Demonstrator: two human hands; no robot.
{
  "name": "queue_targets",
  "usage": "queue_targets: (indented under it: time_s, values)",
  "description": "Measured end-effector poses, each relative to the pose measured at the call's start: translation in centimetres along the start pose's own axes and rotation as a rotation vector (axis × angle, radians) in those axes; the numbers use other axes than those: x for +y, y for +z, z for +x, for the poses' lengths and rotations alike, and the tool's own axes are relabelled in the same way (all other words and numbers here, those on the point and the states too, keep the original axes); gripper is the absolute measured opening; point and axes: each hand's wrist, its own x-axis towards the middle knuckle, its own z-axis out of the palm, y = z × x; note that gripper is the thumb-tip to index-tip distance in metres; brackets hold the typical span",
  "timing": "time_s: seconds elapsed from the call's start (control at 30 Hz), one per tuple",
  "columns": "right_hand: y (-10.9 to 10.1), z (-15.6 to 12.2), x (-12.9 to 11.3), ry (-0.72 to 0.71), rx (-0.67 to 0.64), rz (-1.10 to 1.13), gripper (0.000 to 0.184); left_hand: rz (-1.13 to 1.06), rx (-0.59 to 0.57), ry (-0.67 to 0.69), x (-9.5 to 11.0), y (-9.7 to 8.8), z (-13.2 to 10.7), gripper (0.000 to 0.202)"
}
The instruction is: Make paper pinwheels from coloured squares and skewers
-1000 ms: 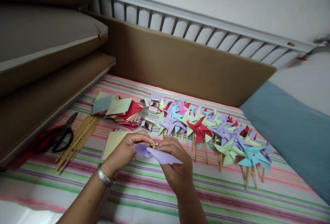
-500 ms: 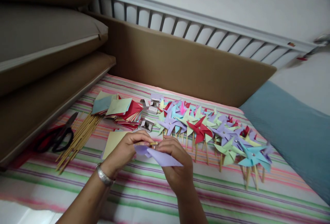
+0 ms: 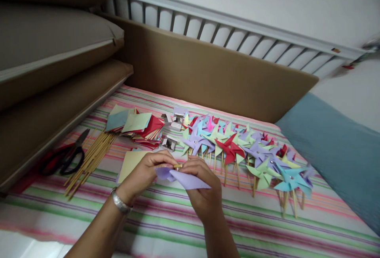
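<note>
My left hand (image 3: 145, 172) and my right hand (image 3: 204, 188) meet over the striped cloth, both pinched on a lilac paper pinwheel (image 3: 184, 178) whose wooden stick tip (image 3: 177, 166) shows between the fingertips. A silver watch sits on my left wrist. Under my left hand lies a pale yellow paper square (image 3: 130, 163). Behind the hands a long row of finished paper pinwheels (image 3: 237, 151) in red, green, blue and purple lies on its sticks.
A stack of coloured paper squares (image 3: 139, 127) lies at the back left, with small open boxes of pins (image 3: 170, 143) beside it. A bundle of wooden sticks (image 3: 89, 161) and black-handled scissors (image 3: 67, 157) lie to the left. Brown cushions (image 3: 59, 91) and a blue pillow (image 3: 335, 151) flank the cloth.
</note>
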Motion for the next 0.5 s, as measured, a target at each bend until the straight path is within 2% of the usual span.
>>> queue_targets:
  time_s: [0.23, 0.5]
  values:
    - [0.3, 0.0, 0.5, 0.107, 0.041, 0.107, 0.014, 0.056, 0.011, 0.023, 0.2, 0.0, 0.1, 0.013]
    - [1.0, -0.6, 1.6, 0.316, 0.131, 0.228, 0.008, 0.093, 0.036, -0.008, -0.2, 0.0, 0.0, 0.017]
